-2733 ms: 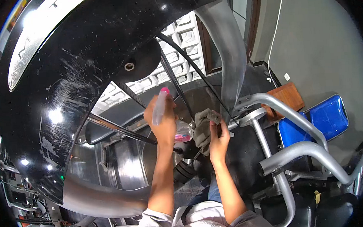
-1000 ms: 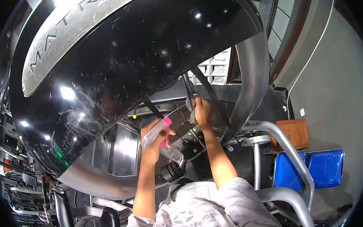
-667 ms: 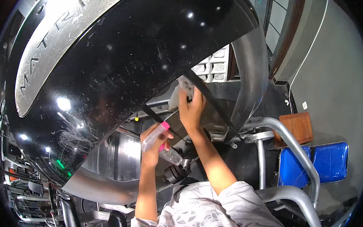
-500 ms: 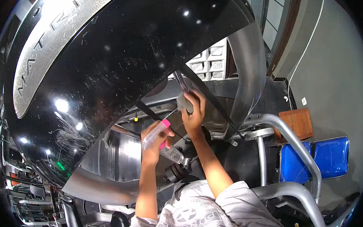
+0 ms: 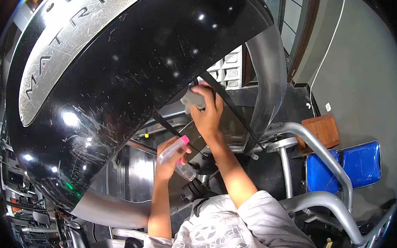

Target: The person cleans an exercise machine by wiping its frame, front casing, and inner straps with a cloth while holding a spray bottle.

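Observation:
My left hand is wrapped round a clear spray bottle with a pink nozzle, held tilted in front of my chest. Higher up and to the right, my right hand grips a grey cloth. The cloth is up close to the lower edge of a black machine cover lettered MATRIX, beside a dark belt. In the earlier frame a metal rod shows at this place; now the hand and cloth mostly hide it.
Curved grey frame tubes flank the cover. On the right are a silver handrail, a blue padded seat and a wooden box. Further gym machines stand at the left. A white cable runs down the wall.
My right hand has moved up with the cloth, towards the cover's edge. The left hand keeps hold of the bottle, slightly lower. The view has shifted a little.

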The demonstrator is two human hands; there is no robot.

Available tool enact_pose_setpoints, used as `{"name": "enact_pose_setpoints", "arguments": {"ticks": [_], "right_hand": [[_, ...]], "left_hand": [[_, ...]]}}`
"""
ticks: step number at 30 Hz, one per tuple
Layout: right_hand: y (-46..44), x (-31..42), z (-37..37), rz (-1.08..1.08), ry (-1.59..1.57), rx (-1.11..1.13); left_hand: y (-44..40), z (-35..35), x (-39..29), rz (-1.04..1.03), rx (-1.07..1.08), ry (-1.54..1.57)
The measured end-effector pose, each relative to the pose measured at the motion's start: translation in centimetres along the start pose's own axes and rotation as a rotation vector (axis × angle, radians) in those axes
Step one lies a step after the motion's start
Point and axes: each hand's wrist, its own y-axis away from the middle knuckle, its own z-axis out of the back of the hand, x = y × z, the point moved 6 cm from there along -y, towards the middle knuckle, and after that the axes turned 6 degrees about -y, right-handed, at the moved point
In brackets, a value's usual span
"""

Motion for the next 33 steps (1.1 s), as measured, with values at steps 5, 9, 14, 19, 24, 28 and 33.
{"name": "enact_pose_setpoints", "arguments": {"ticks": [5, 9, 14, 19, 24, 28, 33], "right_hand": [[0.1, -1.9, -0.7, -0.003, -0.008, 0.007], [7.6, -6.1, 0.4, -0.164, 0.018, 0.082], [16.6, -11.5, 3.0, -0.4, 0.024, 0.177], [21.6, -15.3, 4.0, -0.666, 0.054, 0.178], [15.6, -14.1, 3.2, -0.753, -0.045, 0.191], [11.9, -15.6, 0.2, -0.788, -0.325, 0.196], [11.4, -16.9, -0.5, -0.509, -0.124, 0.22]], "left_hand": [[-0.3, -0.5, 1.1, 0.024, 0.039, 0.0], [-0.3, -1.2, 1.5, 0.029, 0.05, -0.003], [-0.3, -1.5, 1.7, -0.01, 0.1, 0.016], [-0.4, -1.2, 2.9, 0.008, 0.058, 0.023], [-0.6, -1.5, 4.1, 0.029, 0.045, 0.034], [-0.7, -1.6, 5.5, 0.072, 0.056, -0.018], [-0.5, -1.9, 6.2, 0.117, 0.07, -0.034]]}}
